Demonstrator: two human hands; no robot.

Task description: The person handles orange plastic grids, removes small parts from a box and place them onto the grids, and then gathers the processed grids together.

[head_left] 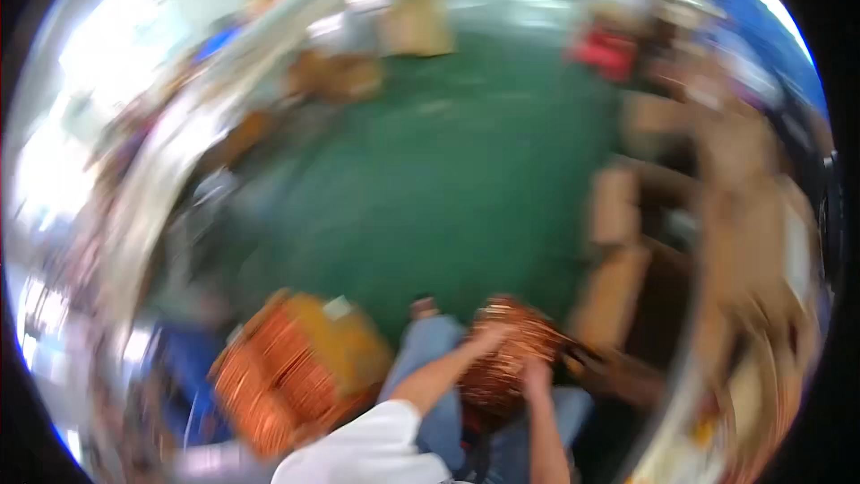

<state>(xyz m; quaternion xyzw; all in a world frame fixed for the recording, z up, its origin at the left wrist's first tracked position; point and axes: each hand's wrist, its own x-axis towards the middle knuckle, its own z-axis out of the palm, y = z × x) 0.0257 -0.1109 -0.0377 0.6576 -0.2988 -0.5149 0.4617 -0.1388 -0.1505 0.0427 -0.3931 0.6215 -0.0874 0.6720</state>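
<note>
While everything's smeared with motion blur, you can still make out both hands on a copper coil (pixel 506 354) sitting over the person's lap, near the bottom middle. Left hand (pixel 488 338) rests on top of it, right hand (pixel 536 376) is at its near edge; can't tell how tightly either grips. A box (pixel 358 341) of more copper coils (pixel 269 376) sits just left, on the green floor (pixel 448 170).

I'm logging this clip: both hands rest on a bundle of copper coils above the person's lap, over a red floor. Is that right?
Not quite: the floor is green, not red, as the head view shows. The rest stands: the left hand and right hand are both on the bundle of copper coils above the lap.
</note>
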